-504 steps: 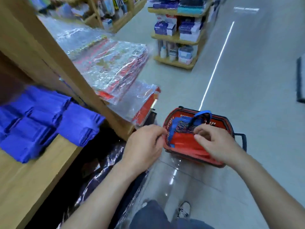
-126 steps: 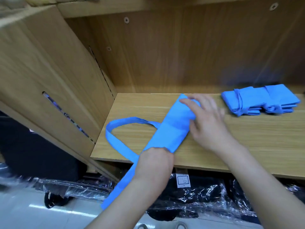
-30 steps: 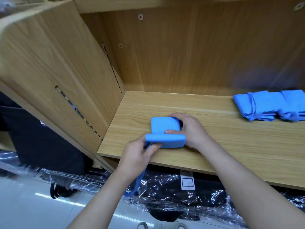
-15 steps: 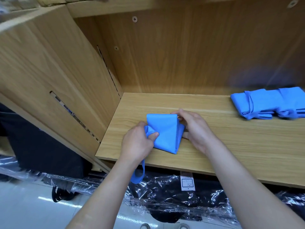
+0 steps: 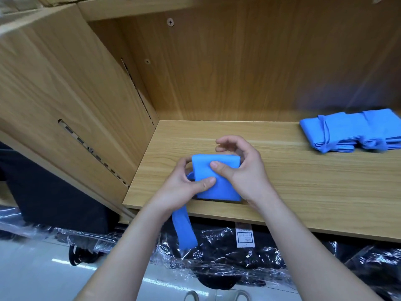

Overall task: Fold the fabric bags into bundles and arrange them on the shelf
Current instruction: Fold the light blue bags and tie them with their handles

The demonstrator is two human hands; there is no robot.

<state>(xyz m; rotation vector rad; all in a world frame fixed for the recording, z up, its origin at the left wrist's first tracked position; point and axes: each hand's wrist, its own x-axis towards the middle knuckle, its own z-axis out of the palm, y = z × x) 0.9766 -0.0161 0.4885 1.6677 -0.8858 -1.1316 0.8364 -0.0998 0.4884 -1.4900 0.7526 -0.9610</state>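
A blue fabric bag (image 5: pixel 213 177), folded into a small flat square, lies near the front edge of the wooden shelf (image 5: pixel 303 192). My left hand (image 5: pixel 184 187) grips its left side, thumb on top. My right hand (image 5: pixel 243 170) holds its right side, thumb pressing the top and fingers curled behind the far edge. The bag's blue strap (image 5: pixel 184 229) hangs down over the shelf's front edge below my left hand. Two folded blue bundles (image 5: pixel 351 132) lie side by side at the shelf's far right.
The shelf's wooden side panel (image 5: pixel 71 101) rises at the left and the back wall (image 5: pixel 249 68) stands behind. Below the shelf lie black goods in clear plastic wrap (image 5: pixel 238 257). Pale floor (image 5: pixel 32 274) shows at the bottom left.
The bag has been turned from standing on a corner to lying flat as a square. Both thumbs have come onto its top, and the strap hangs lower over the edge.
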